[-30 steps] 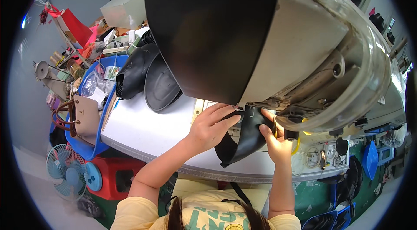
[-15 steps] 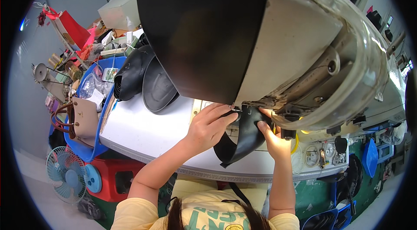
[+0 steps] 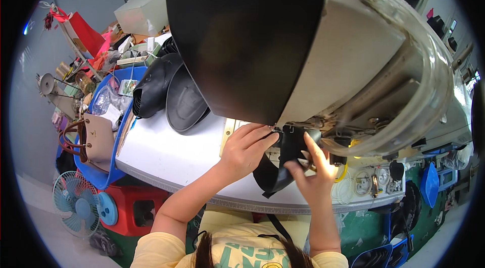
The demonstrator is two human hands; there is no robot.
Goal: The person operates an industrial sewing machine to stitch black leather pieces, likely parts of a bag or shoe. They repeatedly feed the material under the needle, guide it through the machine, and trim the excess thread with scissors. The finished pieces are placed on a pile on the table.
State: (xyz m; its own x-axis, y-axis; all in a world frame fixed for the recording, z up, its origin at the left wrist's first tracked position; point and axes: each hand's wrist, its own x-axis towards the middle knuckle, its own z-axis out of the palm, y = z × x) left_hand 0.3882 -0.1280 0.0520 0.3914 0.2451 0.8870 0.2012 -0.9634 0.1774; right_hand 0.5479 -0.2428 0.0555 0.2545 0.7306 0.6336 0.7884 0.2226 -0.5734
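A curved black leather-like panel lies under the head of a sewing machine, its lower end hanging in a loop toward me. Short pale stitches or marks show near its upper edge. My left hand is closed, fingertips pinching the panel's left edge close to the needle area. At the panel's right side, my right hand has its thumb and fingers spread apart, the thumb at the black surface. The machine head hides the needle and the panel's far end.
Rolled black pieces and an oval black piece rest on the white table at left. Beyond them, a blue bin holds a beige handbag. A fan and red stool stand below.
My right hand has loosened from the panel's right edge, its fingers spreading and shifting slightly lower. The left hand keeps its pinch. The view has shifted a little.
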